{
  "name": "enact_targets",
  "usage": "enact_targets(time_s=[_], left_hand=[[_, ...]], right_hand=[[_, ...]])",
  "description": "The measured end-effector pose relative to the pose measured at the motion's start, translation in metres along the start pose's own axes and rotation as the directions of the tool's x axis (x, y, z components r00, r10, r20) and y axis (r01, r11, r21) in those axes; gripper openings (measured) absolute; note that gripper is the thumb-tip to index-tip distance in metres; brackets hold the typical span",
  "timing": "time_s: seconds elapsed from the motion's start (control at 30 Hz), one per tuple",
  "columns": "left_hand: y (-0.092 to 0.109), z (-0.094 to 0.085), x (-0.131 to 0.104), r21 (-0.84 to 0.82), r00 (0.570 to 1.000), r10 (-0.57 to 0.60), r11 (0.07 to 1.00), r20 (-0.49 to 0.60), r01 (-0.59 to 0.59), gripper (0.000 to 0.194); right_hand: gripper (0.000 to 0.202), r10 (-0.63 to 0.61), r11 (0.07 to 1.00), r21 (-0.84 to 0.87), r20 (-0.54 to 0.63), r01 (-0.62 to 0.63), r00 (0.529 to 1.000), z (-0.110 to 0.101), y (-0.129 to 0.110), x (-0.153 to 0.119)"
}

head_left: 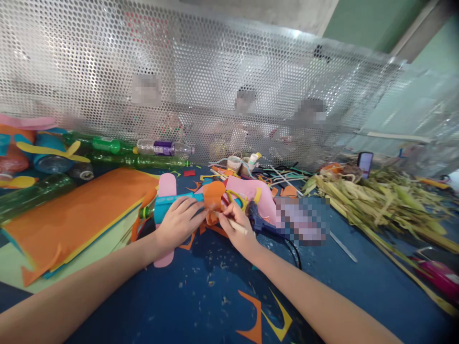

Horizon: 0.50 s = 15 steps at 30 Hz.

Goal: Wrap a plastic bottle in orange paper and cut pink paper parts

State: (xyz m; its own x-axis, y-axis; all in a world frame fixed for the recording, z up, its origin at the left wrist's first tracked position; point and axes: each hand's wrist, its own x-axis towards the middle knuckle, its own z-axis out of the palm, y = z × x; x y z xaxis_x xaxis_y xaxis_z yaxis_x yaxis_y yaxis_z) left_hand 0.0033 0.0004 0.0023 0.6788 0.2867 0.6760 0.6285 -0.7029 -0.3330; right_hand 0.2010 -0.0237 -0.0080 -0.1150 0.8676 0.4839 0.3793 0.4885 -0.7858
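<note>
My left hand (182, 219) lies over a bottle wrapped in blue foam (164, 208), its fingers pressed round the wrap. A pink strip (167, 184) crosses under the bottle, and the bottle's green cap end points left. At the wrap's right end is a rounded orange foam piece (214, 195). My right hand (238, 229) is closed on a thin pale stick (238, 226), its tip near the orange piece's lower edge. Smaller orange bits beneath are partly hidden by my fingers.
Orange foam sheets (93, 210) lie at left, below plastic bottles (107, 144). Right of my hands are a blue glue gun (265, 223), yellow scissors (234, 198) and pink foam (251, 188). Dry husks (373, 200) and a phone (365, 164) sit farther right. People are behind a perforated metal screen (201, 62).
</note>
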Motion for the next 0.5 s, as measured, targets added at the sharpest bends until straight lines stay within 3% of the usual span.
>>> enact_targets(time_s=[0.2, 0.5], left_hand=[[0.0002, 0.0001, -0.0005, 0.008, 1.000, -0.003, 1.000, 0.004, 0.003, 0.017], [0.0000, 0.0000, -0.0009, 0.004, 1.000, 0.000, 1.000, -0.003, 0.000, 0.017]], right_hand=[[0.017, -0.042, 0.998, -0.055, -0.046, 0.039, 0.998, -0.0008, -0.0021, 0.0001], [0.017, 0.003, 1.000, -0.024, -0.005, -0.003, 1.000, 0.0002, 0.0023, -0.0008]])
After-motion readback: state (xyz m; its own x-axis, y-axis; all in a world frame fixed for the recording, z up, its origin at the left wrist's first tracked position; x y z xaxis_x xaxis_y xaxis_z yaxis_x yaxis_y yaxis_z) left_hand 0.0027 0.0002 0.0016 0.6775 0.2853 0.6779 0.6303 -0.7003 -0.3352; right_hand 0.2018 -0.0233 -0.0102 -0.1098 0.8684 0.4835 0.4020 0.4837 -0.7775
